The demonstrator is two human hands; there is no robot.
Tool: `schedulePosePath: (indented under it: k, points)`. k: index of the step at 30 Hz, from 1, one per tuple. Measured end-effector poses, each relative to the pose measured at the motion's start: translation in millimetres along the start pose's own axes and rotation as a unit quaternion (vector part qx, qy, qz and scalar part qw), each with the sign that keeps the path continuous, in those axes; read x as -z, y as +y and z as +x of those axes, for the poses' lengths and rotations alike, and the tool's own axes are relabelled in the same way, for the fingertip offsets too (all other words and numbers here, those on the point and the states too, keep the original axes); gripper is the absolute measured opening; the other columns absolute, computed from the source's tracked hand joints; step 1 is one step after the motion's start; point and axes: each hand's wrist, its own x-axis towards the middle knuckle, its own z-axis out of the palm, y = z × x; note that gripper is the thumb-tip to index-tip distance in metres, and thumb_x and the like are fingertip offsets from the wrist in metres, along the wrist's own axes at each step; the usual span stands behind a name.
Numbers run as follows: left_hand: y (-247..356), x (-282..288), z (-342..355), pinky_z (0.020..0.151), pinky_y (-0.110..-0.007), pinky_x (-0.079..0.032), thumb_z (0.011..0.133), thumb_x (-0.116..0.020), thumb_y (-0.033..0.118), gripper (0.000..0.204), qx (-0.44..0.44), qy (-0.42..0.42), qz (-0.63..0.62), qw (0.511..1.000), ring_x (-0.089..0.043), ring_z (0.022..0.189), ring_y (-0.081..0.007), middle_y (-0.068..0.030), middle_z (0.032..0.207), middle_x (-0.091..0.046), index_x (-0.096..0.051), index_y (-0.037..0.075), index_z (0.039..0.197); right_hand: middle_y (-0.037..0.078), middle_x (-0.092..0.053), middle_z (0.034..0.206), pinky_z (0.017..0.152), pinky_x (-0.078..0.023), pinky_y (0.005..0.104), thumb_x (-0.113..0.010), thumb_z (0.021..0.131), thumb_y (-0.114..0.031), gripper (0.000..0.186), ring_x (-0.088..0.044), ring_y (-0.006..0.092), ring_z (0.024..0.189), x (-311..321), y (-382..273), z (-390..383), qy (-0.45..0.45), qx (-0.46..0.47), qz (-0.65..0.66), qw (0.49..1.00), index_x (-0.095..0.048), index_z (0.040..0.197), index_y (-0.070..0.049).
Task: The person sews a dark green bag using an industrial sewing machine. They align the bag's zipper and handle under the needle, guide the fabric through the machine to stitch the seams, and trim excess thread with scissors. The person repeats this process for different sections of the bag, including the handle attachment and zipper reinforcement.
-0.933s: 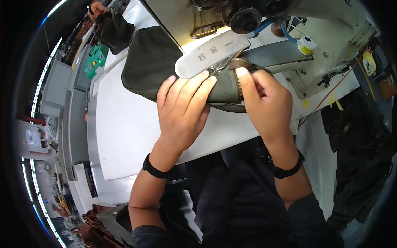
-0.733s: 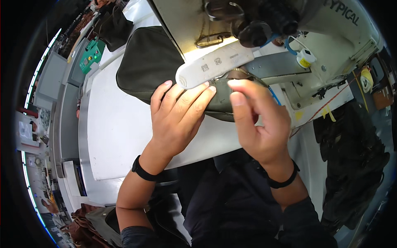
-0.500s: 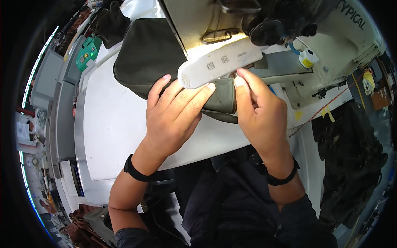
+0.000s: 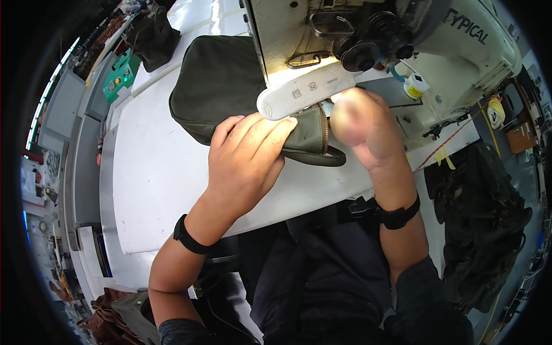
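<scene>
A dark olive fabric bag (image 4: 213, 80) lies on the white table under the head of a sewing machine (image 4: 468, 52). A long white rounded lamp-like bar (image 4: 307, 91) on the machine covers part of it, so the needle area is hidden. My left hand (image 4: 244, 158) lies on the bag with its fingers stretched out beside the bar; its thumb is out of sight. My right hand (image 4: 371, 132) is just right of the bag's brass zipper (image 4: 326, 129), its fingers curled and smeared by motion. A fabric loop (image 4: 325, 157) sticks out at the bag's near edge.
The white tabletop (image 4: 161, 190) spreads to the left. A small white bottle (image 4: 415, 86) with a yellow label stands by the machine's base. Dark bags or cloth (image 4: 483, 230) are piled at the right. A green box (image 4: 121, 75) and a dark bag (image 4: 154, 40) are at the far left.
My right hand has come away from the bag's zipper edge, to the right, and is blurred. More of the zipper and loop shows. My left hand stays on the bag. The whole view has shifted slightly.
</scene>
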Motion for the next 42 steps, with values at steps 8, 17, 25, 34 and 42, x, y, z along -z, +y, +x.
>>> schedulePosePath:
  k: [8, 17, 25, 34, 42]
  points:
    - [-9, 2, -8, 0.117, -0.053, -0.042, 0.079, -0.076, 0.003, 0.057, -0.025, -0.038, 0.056, 0.997, -0.063, 0.125, -0.0249, -0.0038, 0.127, -0.071, -0.075, 0.014, 0.135, -0.003, -0.05, 0.059, 0.048, -0.029, 0.0249, -0.057, 0.103, -0.011, 0.017, -0.039, 0.006, 0.05, -17, 7, -7, 0.049, 0.062, -0.109, 0.991, -0.069, 0.099, 0.0]
    - [-1, 0, -9, 0.12, -0.057, -0.039, 0.089, -0.072, 0.009, 0.044, -0.015, -0.02, 0.057, 0.998, -0.062, 0.127, -0.0256, -0.0024, 0.127, -0.073, -0.078, 0.015, 0.132, -0.003, -0.05, 0.06, 0.051, -0.03, 0.0239, -0.056, 0.102, -0.009, 0.019, -0.041, 0.0055, 0.052, -2, 9, -8, -0.026, 0.009, 0.082, 0.996, -0.068, 0.111, 0.003]
    - [-10, 1, -12, 0.119, -0.059, -0.04, 0.092, -0.069, 0.018, 0.04, -0.039, -0.022, 0.119, 0.992, -0.062, 0.127, -0.0262, -0.0022, 0.127, -0.073, -0.08, 0.019, 0.13, -0.004, -0.051, 0.061, 0.053, -0.033, 0.0237, -0.055, 0.104, -0.009, 0.03, -0.042, 0.0043, 0.054, -14, 13, -9, 0.045, 0.057, -0.064, 0.995, -0.073, 0.121, 0.006]
    - [7, 11, -1, 0.097, -0.042, -0.056, 0.074, -0.077, -0.001, 0.053, -0.025, -0.007, 0.078, 0.997, -0.072, 0.118, -0.0318, -0.0102, 0.13, -0.075, -0.075, 0.006, 0.127, -0.001, -0.058, 0.062, 0.053, -0.04, 0.0236, -0.067, 0.105, -0.014, 0.023, -0.05, 0.0038, 0.055, -19, 18, -20, 0.127, 0.211, -0.318, 0.916, -0.073, 0.121, 0.001]
    - [19, 8, 0, 0.098, -0.039, -0.055, 0.074, -0.076, 0.0, 0.056, 0.023, -0.026, 0.065, 0.997, -0.072, 0.118, -0.0276, -0.0076, 0.128, -0.077, -0.074, 0.006, 0.129, -0.001, -0.057, 0.065, 0.055, -0.04, 0.0235, -0.073, 0.102, -0.008, 0.019, -0.049, 0.0018, 0.058, -37, 43, -17, 0.162, 0.218, -0.307, 0.912, -0.072, 0.119, 0.0]
